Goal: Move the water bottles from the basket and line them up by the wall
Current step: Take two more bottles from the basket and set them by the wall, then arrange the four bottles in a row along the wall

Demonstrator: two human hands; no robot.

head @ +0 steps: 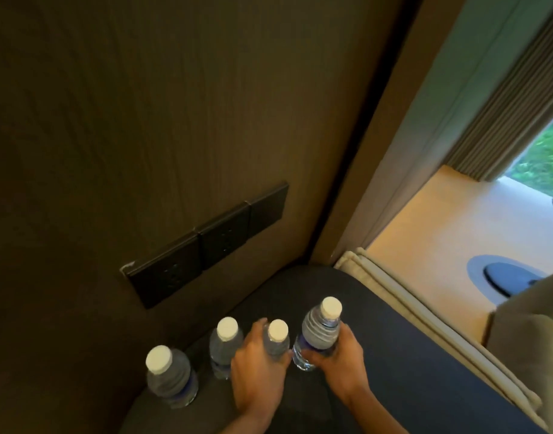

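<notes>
Several clear water bottles with white caps stand upright on a dark table (394, 371) close to a brown wood wall (143, 136). The leftmost bottle (168, 375) and the second bottle (223, 344) stand free by the wall. My left hand (256, 368) is wrapped around the third bottle (276, 338). My right hand (338, 361) grips the fourth bottle (319, 332), the rightmost one, near its base. No basket is in view.
A dark socket panel (206, 242) is set in the wall just above the bottles. Right of the table a pale curtain edge (425, 317) hangs, with a beige floor (441, 233), a dark round base (507, 275) and a window beyond.
</notes>
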